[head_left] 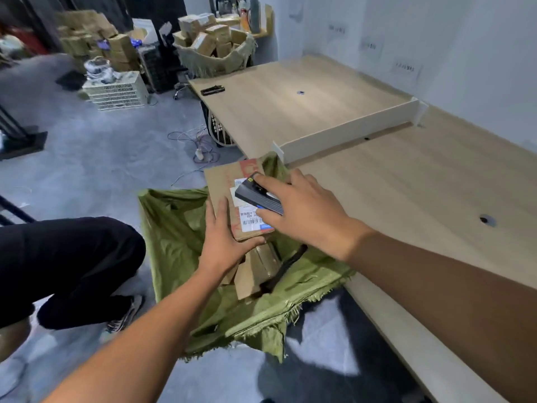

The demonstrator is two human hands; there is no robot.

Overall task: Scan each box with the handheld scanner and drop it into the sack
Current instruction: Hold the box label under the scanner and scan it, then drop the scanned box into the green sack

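Observation:
A flat cardboard box (222, 181) with a white barcode label hangs over the open green woven sack (174, 228). My left hand (223, 242) grips the box at its near left corner, thumb on top. My right hand (302, 210) holds the dark handheld scanner (257, 196) just above the label, its head pointing left across the box. Inside the sack lie other cardboard boxes (255, 271) and a black strap.
A long wooden table (406, 193) with a white divider runs along my right. A black device (212, 90) lies on its far corner. A person's dark-trousered leg (72, 257) stands left of the sack. Another sack of boxes (215, 50), crates and cables sit farther back.

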